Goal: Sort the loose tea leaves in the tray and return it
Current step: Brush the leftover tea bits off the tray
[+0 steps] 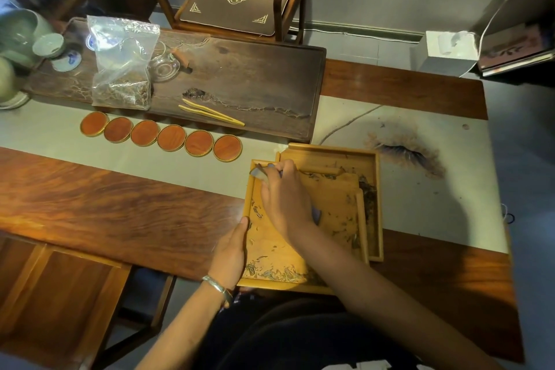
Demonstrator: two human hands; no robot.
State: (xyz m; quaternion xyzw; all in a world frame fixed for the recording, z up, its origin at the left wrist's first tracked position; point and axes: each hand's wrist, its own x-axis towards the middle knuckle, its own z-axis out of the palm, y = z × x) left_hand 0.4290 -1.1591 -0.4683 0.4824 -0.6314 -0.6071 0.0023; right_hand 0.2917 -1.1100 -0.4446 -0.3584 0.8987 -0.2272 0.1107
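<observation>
Head view: our left hand (231, 249) grips the near-left rim of the bamboo tray (247, 189) w/ loose tea leaves (271, 273), right hand (283, 198) pinches a small blurred tool over it

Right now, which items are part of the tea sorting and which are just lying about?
In use: bamboo tray, second tray beneath it, loose tea leaves, left hand, right hand.
Idle: bamboo tongs, coasters, bagged tea, glass dish.
</observation>
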